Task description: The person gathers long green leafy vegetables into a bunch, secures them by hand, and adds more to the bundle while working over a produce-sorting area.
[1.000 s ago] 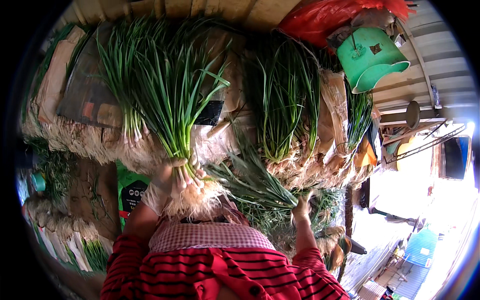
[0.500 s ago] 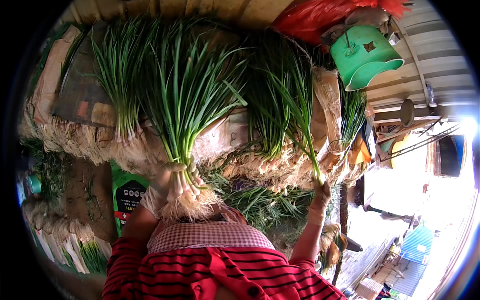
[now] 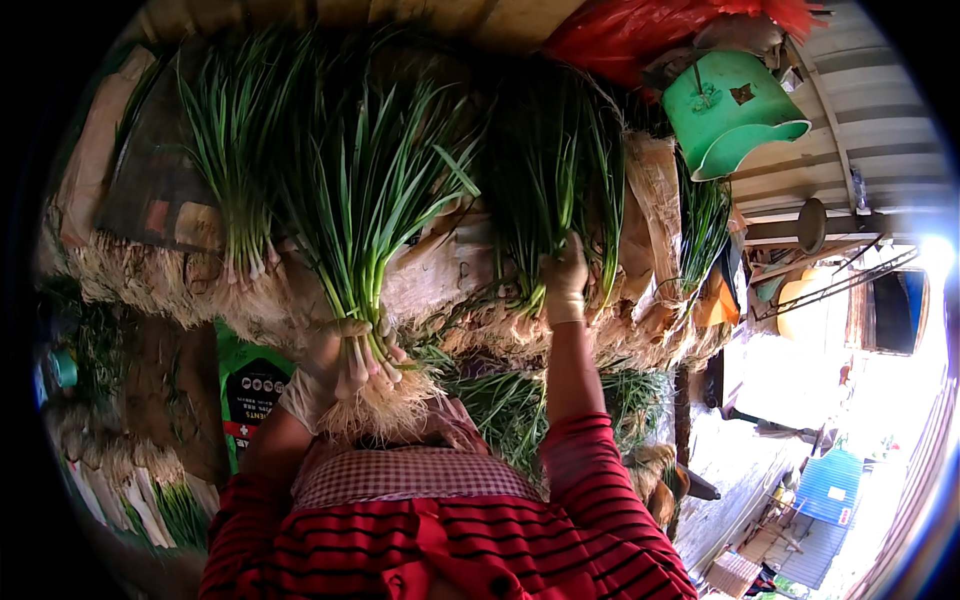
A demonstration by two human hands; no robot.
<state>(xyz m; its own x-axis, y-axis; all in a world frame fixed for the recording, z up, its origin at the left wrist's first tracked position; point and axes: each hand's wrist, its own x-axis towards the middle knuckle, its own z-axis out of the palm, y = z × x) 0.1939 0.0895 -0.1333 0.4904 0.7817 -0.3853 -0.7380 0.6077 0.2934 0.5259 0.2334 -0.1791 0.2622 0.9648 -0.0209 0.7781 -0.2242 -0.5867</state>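
A thick bunch of green onions (image 3: 375,230) is held upright in my left hand (image 3: 325,355), its fingers wrapped round the pale lower stalks just above the bulbs. Stringy roots hang below that grip, in front of my checked apron. My right hand (image 3: 565,275) reaches forward to another heap of green onions (image 3: 525,190) lying on the bench. Its fingers are closed at the stalks there, though partly hidden. To the left of the held bunch, more green onions (image 3: 240,180) lie with their bulbs toward me.
Matted roots and wrapping (image 3: 170,285) line the bench's near edge. Loose green leaves (image 3: 500,405) lie below it. A green plastic container (image 3: 730,110) and red plastic sheeting (image 3: 640,40) are at the upper right. A green printed bag (image 3: 240,360) stands at the left.
My right hand has moved left and forward from the lower right, where it held a few long stalks, to the heap on the bench. My left hand keeps its bunch nearly still.
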